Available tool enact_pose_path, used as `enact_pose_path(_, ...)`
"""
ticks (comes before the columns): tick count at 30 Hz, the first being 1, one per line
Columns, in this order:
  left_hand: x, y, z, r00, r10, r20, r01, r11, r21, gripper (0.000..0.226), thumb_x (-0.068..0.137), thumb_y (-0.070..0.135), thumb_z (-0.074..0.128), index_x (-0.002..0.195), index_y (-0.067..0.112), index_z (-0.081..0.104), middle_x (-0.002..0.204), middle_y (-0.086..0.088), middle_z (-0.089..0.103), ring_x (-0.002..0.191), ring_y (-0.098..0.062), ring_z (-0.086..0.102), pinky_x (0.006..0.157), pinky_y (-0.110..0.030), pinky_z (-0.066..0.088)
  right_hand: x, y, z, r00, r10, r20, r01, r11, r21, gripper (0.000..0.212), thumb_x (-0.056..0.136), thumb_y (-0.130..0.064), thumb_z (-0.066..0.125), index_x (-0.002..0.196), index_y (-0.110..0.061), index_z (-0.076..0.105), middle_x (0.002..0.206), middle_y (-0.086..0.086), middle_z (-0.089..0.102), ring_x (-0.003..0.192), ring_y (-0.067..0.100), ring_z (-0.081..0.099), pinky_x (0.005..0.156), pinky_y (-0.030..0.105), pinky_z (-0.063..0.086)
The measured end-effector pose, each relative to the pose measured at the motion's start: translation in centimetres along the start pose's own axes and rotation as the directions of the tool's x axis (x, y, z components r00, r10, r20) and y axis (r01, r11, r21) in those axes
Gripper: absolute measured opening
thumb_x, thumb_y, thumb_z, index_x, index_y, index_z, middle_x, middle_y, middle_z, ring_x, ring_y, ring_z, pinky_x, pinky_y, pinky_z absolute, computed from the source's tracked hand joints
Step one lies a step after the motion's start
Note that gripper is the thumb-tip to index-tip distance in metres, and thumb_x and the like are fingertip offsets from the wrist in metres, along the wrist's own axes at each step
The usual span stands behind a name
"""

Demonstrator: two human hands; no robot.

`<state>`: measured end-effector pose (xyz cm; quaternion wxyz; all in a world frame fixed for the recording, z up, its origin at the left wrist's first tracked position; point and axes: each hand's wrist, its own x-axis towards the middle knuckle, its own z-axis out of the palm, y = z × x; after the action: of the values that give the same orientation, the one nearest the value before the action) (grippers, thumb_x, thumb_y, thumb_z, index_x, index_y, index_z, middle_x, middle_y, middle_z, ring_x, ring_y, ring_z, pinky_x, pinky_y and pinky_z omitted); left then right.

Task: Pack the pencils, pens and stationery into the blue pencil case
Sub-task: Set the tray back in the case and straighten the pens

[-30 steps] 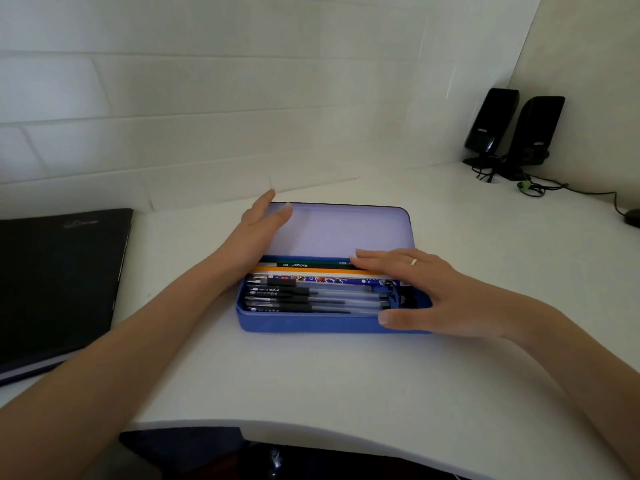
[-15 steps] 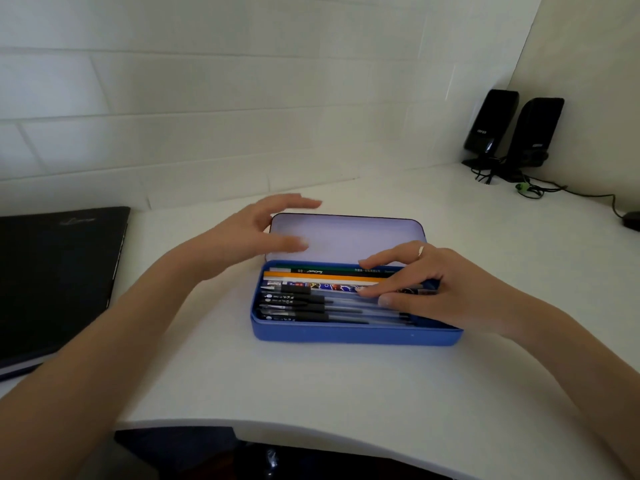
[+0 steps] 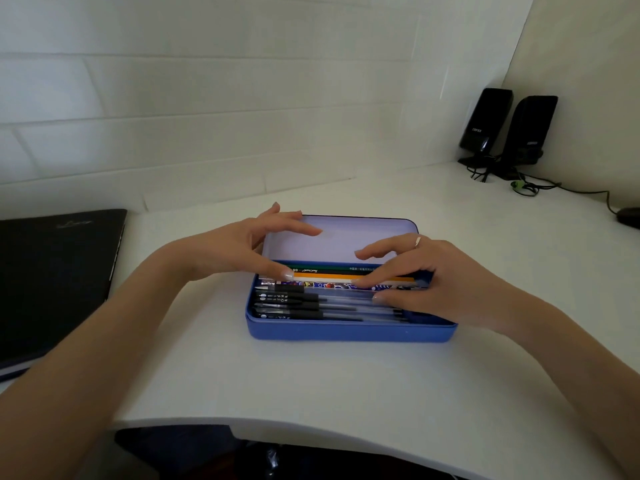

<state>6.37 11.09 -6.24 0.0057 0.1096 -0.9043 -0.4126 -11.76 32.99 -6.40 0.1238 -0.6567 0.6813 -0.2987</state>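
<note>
Far left on the white desk (image 3: 346, 393): a closed black folder (image 3: 52, 282) with a faint cursive mark near its top edge, not readable.

In the middle of the desk: the blue pencil case (image 3: 349, 332), a shallow tin with rounded corners, open, its pale lilac lid (image 3: 343, 239) tilted back toward the tiled wall. Inside, packed lengthwise in rows. At the back a dark green pencil (image 3: 332, 270) with small gold writing, of which only "6B" readable. Next an orange pencil (image 3: 332, 277). Then a blue patterned pencil (image 3: 329, 285) with red and white figures. In front, four clear pens with black grips (image 3: 294, 304), caps to the left, small white print on the barrels too small to read.

Left hand (image 3: 239, 247) above the left end of the case, fingers spread and loosely bent, grasping nothing; thumb tip touching the left end of the orange pencil. Right hand (image 3: 436, 275) over the right end of the case, a ring on one finger, fingers bent downward, tips lying on the pencils and pens; no clear grasp around any of them.

Far right, in the corner: two black speakers (image 3: 509, 129) with small white logos, blurred, and black cables (image 3: 540, 185) across the desk toward a dark mouse (image 3: 628, 216) at the edge.
</note>
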Motion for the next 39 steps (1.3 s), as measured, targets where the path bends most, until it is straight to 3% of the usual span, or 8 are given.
enact_pose_path(2,-0.1,0.0,-0.3,1.000,0.005,0.007,-0.005,1.000,-0.011,0.082,0.044,0.062,0.082,0.120,0.057,0.051,0.153,0.023,0.022,0.140,0.012,-0.010,0.118,-0.032,0.010,-0.1,0.0,-0.4,1.000,0.003,0.005,-0.003,0.999,0.048,0.021,0.075,-0.027,0.072,0.092,-0.039,0.075,0.125,-0.026,0.055,0.117,-0.005,0.046,0.089,0.010,0.043)
enact_pose_path(6,-0.4,-0.1,-0.7,0.999,0.030,0.035,-0.031,0.999,0.023,0.081,0.050,0.049,0.082,0.122,0.059,0.048,0.154,0.024,0.018,0.140,0.012,-0.012,0.120,-0.036,0.002,-0.2,-0.3,-0.8,0.999,-0.017,0.048,0.013,0.996,0.084,0.023,0.068,-0.042,0.068,0.089,-0.041,0.076,0.126,-0.029,0.055,0.122,-0.003,0.045,0.098,0.012,0.038)
enact_pose_path(11,-0.5,0.2,-0.3,0.981,0.008,0.194,-0.035,0.990,0.138,0.092,0.039,0.073,0.076,0.123,0.067,0.039,0.157,0.022,0.004,0.139,0.009,-0.022,0.120,-0.039,-0.003,-0.4,-0.5,-0.6,0.996,-0.019,0.093,0.013,0.998,0.063,0.024,0.066,-0.046,0.071,0.090,-0.042,0.074,0.120,-0.031,0.053,0.120,-0.004,0.044,0.093,0.011,0.042)
enact_pose_path(14,-0.6,0.1,-0.4,0.979,0.018,0.204,-0.040,0.994,0.104,0.091,0.042,0.071,0.078,0.124,0.065,0.039,0.157,0.021,0.005,0.140,0.008,-0.020,0.121,-0.044,0.002,-0.4,-0.9,-1.0,0.996,-0.012,0.091,0.007,0.998,0.058,0.008,0.068,-0.033,0.079,0.074,-0.031,0.073,0.102,-0.018,0.057,0.104,0.004,0.053,0.081,0.012,0.045)
enact_pose_path(17,-0.8,0.4,-0.5,0.974,0.035,0.225,-0.054,0.996,0.077,0.090,0.042,0.069,0.079,0.123,0.065,0.040,0.157,0.017,0.006,0.141,0.011,-0.006,0.120,-0.034,0.014,-0.7,-1.4,-2.0,0.979,0.022,0.204,-0.028,0.999,0.027,0.009,0.068,-0.031,0.080,0.066,-0.029,0.071,0.082,-0.011,0.060,0.083,0.011,0.058,0.073,0.016,0.045)
enact_pose_path(25,-0.6,0.4,-0.3,0.964,0.035,0.265,-0.060,0.994,0.087,0.090,0.040,0.071,0.077,0.122,0.066,0.040,0.157,0.020,0.009,0.137,0.018,-0.008,0.115,-0.021,0.013,-1.3,-1.3,-3.6,0.935,0.201,0.293,-0.167,0.976,-0.137,0.013,0.066,-0.045,0.076,0.073,-0.035,0.069,0.063,-0.014,0.063,0.059,0.002,0.053,0.067,0.029,0.045)
enact_pose_path(33,-0.6,0.2,-0.5,0.964,0.041,0.263,-0.071,0.992,0.105,0.076,0.052,0.075,0.068,0.122,0.066,0.040,0.150,0.032,0.018,0.140,0.012,-0.012,0.116,-0.028,0.010,-1.1,-1.7,-2.8,0.938,0.229,0.260,-0.219,0.973,-0.066,0.019,0.066,-0.043,0.078,0.076,-0.029,0.068,0.064,-0.003,0.063,0.057,0.008,0.049,0.057,0.024,0.041)
enact_pose_path(39,-0.5,0.0,-0.5,0.963,0.045,0.266,-0.076,0.991,0.108,0.073,0.057,0.069,0.070,0.124,0.064,0.041,0.138,0.050,0.021,0.138,0.017,-0.008,0.115,-0.026,0.009,-0.9,-1.8,-1.9,0.921,0.282,0.269,-0.281,0.959,-0.042,0.023,0.067,-0.037,0.080,0.075,-0.024,0.063,0.053,-0.011,0.054,0.048,0.004,0.042,0.050,0.016,0.035)
